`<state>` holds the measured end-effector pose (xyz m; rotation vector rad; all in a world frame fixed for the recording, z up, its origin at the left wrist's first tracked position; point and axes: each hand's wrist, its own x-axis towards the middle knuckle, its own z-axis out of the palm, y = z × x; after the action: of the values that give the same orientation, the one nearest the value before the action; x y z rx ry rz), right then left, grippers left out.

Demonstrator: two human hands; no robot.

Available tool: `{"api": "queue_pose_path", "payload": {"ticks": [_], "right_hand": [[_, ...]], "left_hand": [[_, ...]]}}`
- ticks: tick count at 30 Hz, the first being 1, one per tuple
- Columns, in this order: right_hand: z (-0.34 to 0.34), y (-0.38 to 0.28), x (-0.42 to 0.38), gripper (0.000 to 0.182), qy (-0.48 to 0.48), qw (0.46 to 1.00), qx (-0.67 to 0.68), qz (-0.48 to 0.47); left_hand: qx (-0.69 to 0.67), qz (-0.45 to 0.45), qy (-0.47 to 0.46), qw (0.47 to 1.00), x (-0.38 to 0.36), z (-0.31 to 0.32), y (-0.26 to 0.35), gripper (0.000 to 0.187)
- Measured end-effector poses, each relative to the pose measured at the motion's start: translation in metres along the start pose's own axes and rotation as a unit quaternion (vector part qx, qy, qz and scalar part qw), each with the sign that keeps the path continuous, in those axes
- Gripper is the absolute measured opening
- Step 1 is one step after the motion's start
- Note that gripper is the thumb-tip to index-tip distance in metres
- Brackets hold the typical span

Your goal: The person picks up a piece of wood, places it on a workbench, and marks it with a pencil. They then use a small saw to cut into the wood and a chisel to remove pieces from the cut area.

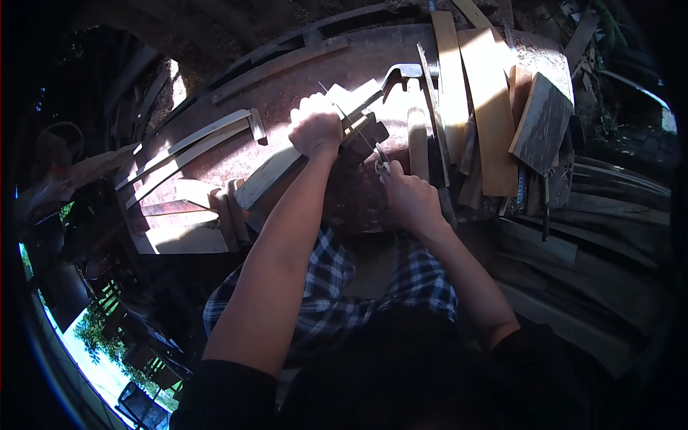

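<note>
My left hand (315,125) is closed in a fist over a long piece of wood (269,179) that slants across the worktable (279,79). My right hand (412,197) is wrapped around the handle of a thin-bladed hand tool (380,161), which looks like a saw seen edge-on. Its narrow line runs up and left from the right hand toward the left fist. Beside the blade, between the hands, sits a dark block (371,132). Just beyond them lies a hammer-like tool with a curved metal head (403,70).
Several boards (487,107) lie along the table's right side, with a grey-brown plank (541,118) at its edge. Curved wooden strips (193,147) and short offcuts (197,193) lie on the left. More lumber (602,208) is stacked at right, off the table.
</note>
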<state>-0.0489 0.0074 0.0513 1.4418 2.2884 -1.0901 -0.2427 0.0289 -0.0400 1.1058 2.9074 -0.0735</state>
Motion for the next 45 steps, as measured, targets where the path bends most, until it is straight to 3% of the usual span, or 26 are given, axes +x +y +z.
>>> {"api": "queue_pose_path", "payload": {"ticks": [3, 5, 12, 13, 16, 20, 23, 26, 28, 29, 33, 35, 36, 38, 41, 44, 45], "right_hand": [[0.007, -0.010, 0.038, 0.014, 0.034, 0.999, -0.009, -0.018], [0.016, -0.014, 0.072, 0.015, 0.060, 0.994, 0.040, -0.079], [0.000, -0.007, 0.007, 0.014, -0.003, 1.000, 0.015, -0.011], [0.000, -0.006, 0.004, 0.014, -0.006, 1.000, 0.008, -0.004], [0.004, -0.013, 0.035, 0.014, 0.025, 0.999, 0.013, -0.021], [0.016, -0.026, 0.085, 0.015, 0.072, 0.995, 0.031, -0.068], [0.008, -0.015, 0.044, 0.015, 0.048, 0.998, 0.030, -0.041], [-0.001, -0.004, -0.001, 0.015, -0.016, 1.000, 0.009, 0.013], [-0.001, -0.010, 0.007, 0.016, -0.002, 1.000, 0.004, 0.005], [-0.001, -0.014, 0.018, 0.016, 0.013, 1.000, 0.000, -0.007], [0.008, -0.028, 0.079, 0.017, 0.057, 0.996, 0.025, -0.058], [0.008, -0.022, 0.071, 0.017, 0.061, 0.996, 0.019, -0.059], [0.004, -0.019, 0.052, 0.017, 0.044, 0.998, 0.019, -0.038], [-0.004, -0.016, 0.019, 0.017, 0.016, 0.999, 0.020, -0.024], [-0.011, -0.011, -0.002, 0.017, -0.032, 0.999, 0.000, 0.032], [-0.004, -0.022, 0.039, 0.017, 0.009, 1.000, 0.012, -0.006], [0.002, -0.026, 0.064, 0.018, 0.027, 0.999, 0.014, -0.030]], "left_hand": [[-0.012, 0.035, 0.010, 0.999, 0.002, -0.006, 0.003, 0.022], [-0.016, 0.037, 0.026, 0.999, 0.002, -0.004, 0.002, 0.021], [-0.001, 0.051, 0.045, 0.998, 0.002, -0.001, 0.001, 0.020], [0.008, 0.001, -0.073, 0.997, 0.002, -0.013, 0.004, 0.024], [-0.023, 0.005, -0.029, 0.999, -0.003, -0.029, 0.009, 0.025], [-0.027, 0.007, -0.007, 1.000, 0.002, -0.004, 0.001, 0.023], [0.005, 0.021, -0.017, 1.000, 0.003, -0.011, 0.005, 0.022], [0.008, -0.004, -0.090, 0.996, 0.000, -0.021, 0.002, 0.028], [-0.027, 0.004, -0.037, 0.999, -0.001, -0.026, 0.007, 0.029], [-0.018, 0.048, 0.015, 0.999, -0.001, -0.015, 0.004, 0.029], [-0.023, 0.021, 0.027, 0.999, 0.000, -0.011, 0.002, 0.021], [0.023, -0.002, -0.114, 0.993, 0.005, -0.012, 0.004, 0.023], [0.021, -0.002, -0.115, 0.993, 0.004, -0.012, 0.007, 0.023], [-0.015, 0.048, 0.033, 0.998, 0.000, -0.011, 0.004, 0.024], [-0.029, -0.004, -0.042, 0.999, 0.000, -0.019, 0.005, 0.030], [-0.044, 0.033, 0.027, 0.998, -0.001, -0.014, 0.004, 0.030], [-0.027, 0.000, -0.018, 0.999, 0.001, -0.011, 0.004, 0.030]]}}
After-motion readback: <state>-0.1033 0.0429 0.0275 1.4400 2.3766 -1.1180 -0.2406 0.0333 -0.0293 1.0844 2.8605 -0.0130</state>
